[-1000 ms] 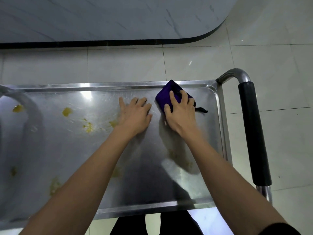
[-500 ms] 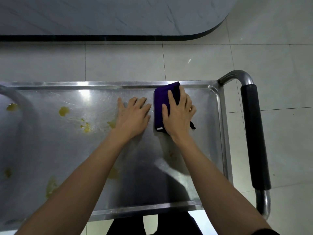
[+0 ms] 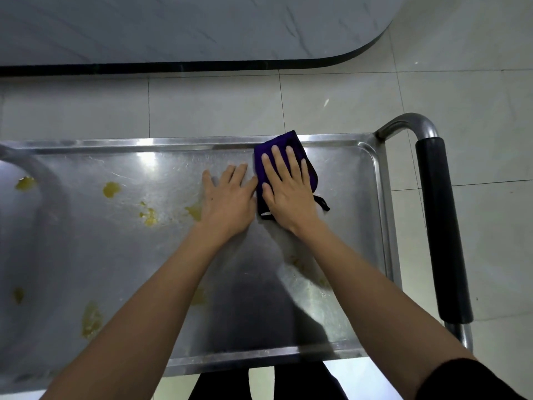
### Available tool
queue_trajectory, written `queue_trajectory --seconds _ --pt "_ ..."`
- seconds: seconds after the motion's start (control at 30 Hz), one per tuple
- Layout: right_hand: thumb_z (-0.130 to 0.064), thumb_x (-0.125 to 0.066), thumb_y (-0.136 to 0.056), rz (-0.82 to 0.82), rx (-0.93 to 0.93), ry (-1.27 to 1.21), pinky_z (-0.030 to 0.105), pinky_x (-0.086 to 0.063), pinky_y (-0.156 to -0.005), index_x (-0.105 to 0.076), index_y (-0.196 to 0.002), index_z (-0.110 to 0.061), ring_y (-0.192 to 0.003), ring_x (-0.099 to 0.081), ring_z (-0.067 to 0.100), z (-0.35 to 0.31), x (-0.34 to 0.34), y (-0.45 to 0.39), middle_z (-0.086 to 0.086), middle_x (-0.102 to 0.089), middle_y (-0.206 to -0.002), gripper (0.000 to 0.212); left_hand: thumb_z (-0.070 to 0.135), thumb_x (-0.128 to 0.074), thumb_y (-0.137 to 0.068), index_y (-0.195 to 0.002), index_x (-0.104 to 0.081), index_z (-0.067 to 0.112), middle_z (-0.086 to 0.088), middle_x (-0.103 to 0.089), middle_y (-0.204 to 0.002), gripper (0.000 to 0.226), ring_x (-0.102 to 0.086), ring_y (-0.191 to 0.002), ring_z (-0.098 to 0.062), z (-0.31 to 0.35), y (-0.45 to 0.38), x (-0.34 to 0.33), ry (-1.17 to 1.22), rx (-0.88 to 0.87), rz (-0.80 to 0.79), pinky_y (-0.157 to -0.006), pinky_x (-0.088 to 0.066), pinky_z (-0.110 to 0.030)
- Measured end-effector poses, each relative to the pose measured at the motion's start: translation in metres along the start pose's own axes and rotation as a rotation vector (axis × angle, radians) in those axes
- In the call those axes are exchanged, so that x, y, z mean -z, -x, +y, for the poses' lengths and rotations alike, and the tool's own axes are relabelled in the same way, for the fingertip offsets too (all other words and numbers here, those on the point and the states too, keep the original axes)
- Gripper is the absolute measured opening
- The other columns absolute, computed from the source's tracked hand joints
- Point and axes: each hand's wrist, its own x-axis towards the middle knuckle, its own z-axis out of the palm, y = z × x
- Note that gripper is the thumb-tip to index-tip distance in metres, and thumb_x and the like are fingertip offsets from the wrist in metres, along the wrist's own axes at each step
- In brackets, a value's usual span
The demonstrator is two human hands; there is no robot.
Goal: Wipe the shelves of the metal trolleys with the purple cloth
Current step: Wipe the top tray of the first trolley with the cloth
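The metal trolley's top shelf (image 3: 340, 174) fills the lower part of the view. A folded purple cloth (image 3: 311, 166) lies at its far edge, right of the middle, touching the far rim. My right hand (image 3: 288, 189) presses flat on the cloth with the fingers spread. My left hand (image 3: 227, 200) lies flat on the bare metal just left of it, holding nothing. Yellow stains (image 3: 111, 189) dot the left and middle of the shelf, with fainter smears (image 3: 300, 264) near my right forearm.
The trolley's push handle with a black grip (image 3: 441, 226) runs along the right side. Pale floor tiles (image 3: 202, 105) lie beyond the trolley, and a grey marbled counter with a dark base (image 3: 202, 24) curves across the top. Dark trouser legs show below the near rim.
My right hand has slid the cloth slightly left and then forward to the far rim. My left hand has stayed flat in the same spot.
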Motion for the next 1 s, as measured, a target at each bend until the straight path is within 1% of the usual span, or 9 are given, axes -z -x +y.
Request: queue_trajectory --seconds 0.1,0.2,0.37,0.47,0.53,0.7,0.83,0.9,1.0 --pt "-0.033 -0.03 -0.105 -0.006 -0.022 0.007 0.051 -0.005 -0.124 -0.011 -0.162 -0.018 -0.156 0.004 0.027 0.008 0.002 0.0 0.004 -0.003 -0.169 0.061 0.042 -0.035 -0.102 -0.152 -0.029 0.026 -0.01 -0.018 -0.164 0.054 -0.012 -0.153 -0.031 0.01 -0.002 0.002 -0.019 0.017 -0.044 -0.115 -0.005 -0.073" --pt "-0.033 -0.029 -0.106 -0.003 -0.085 -0.023 0.05 -0.004 -0.125 -0.011 -0.162 -0.019 -0.155 0.005 0.026 0.024 0.005 0.005 0.003 -0.003 -0.169 0.061 0.046 -0.031 -0.101 -0.153 -0.029 0.023 -0.012 -0.015 -0.165 0.056 -0.01 -0.153 -0.033 0.017 -0.009 0.005 -0.06 0.025 -0.093 -0.114 -0.002 -0.075" --pt "-0.036 -0.022 -0.106 0.0 -0.222 -0.033 0.05 -0.003 -0.126 -0.005 -0.162 -0.02 -0.155 0.01 0.024 0.09 0.015 0.024 0.003 0.001 -0.169 0.06 0.046 -0.033 -0.1 -0.151 -0.032 0.022 -0.012 -0.014 -0.165 0.055 -0.011 -0.153 -0.034 0.016 -0.017 0.003 -0.057 0.024 -0.107 -0.113 -0.001 -0.076" --pt "-0.035 -0.022 -0.106 0.032 -0.311 -0.013 0.052 -0.007 -0.125 -0.007 -0.161 -0.019 -0.155 0.007 0.025 0.134 0.023 0.039 0.004 -0.002 -0.169 0.059 0.043 -0.035 -0.099 -0.15 -0.033 0.024 -0.01 -0.013 -0.165 0.055 -0.01 -0.153 -0.031 0.018 -0.018 0.001 -0.049 0.037 -0.104 -0.113 -0.001 -0.076" --pt "-0.035 -0.022 -0.106 0.041 -0.332 -0.009 0.052 -0.008 -0.125 -0.01 -0.161 -0.019 -0.155 0.005 0.024 0.149 0.027 0.045 0.003 -0.005 -0.169 0.058 0.043 -0.036 -0.1 -0.151 -0.032 0.026 -0.008 -0.013 -0.166 0.054 -0.008 -0.154 -0.029 0.019 -0.017 0.001 -0.04 0.036 -0.1 -0.113 -0.002 -0.075" --pt "-0.039 -0.022 -0.104 0.051 -0.345 -0.02 0.05 0.001 -0.125 -0.011 -0.161 -0.024 -0.155 0.006 0.024 0.143 0.023 0.042 0.001 -0.006 -0.169 0.06 0.04 -0.037 -0.102 -0.149 -0.035 0.03 -0.005 -0.015 -0.165 0.048 -0.007 -0.154 -0.026 0.014 -0.015 0.003 -0.015 0.028 -0.088 -0.113 0.0 -0.076" --pt "-0.042 -0.019 -0.104 0.036 -0.316 -0.028 0.052 -0.001 -0.125 -0.008 -0.161 -0.025 -0.155 0.008 0.025 0.127 0.019 0.038 0.001 -0.003 -0.169 0.061 0.043 -0.035 -0.103 -0.15 -0.034 0.03 -0.005 -0.018 -0.165 0.049 -0.01 -0.153 -0.026 0.011 -0.016 0.008 -0.006 0.014 -0.107 -0.115 0.0 -0.074" --pt "-0.042 -0.018 -0.104 0.016 -0.299 -0.042 0.053 0.0 -0.125 -0.004 -0.161 -0.026 -0.155 0.011 0.024 0.111 0.016 0.034 0.0 0.0 -0.169 0.061 0.044 -0.034 -0.103 -0.149 -0.037 0.031 -0.003 -0.023 -0.164 0.048 -0.014 -0.152 -0.025 0.004 -0.015 0.012 0.014 -0.018 -0.096 -0.115 -0.001 -0.073" --pt "-0.041 -0.018 -0.105 -0.009 -0.3 -0.065 0.051 0.004 -0.125 0.0 -0.161 -0.026 -0.154 0.015 0.023 0.083 0.014 0.028 -0.001 0.005 -0.169 0.061 0.041 -0.038 -0.102 -0.142 -0.047 0.029 0.003 -0.036 -0.157 0.042 -0.024 -0.148 -0.023 -0.017 -0.007 0.017 0.057 -0.046 -0.036 -0.116 -0.005 -0.07"
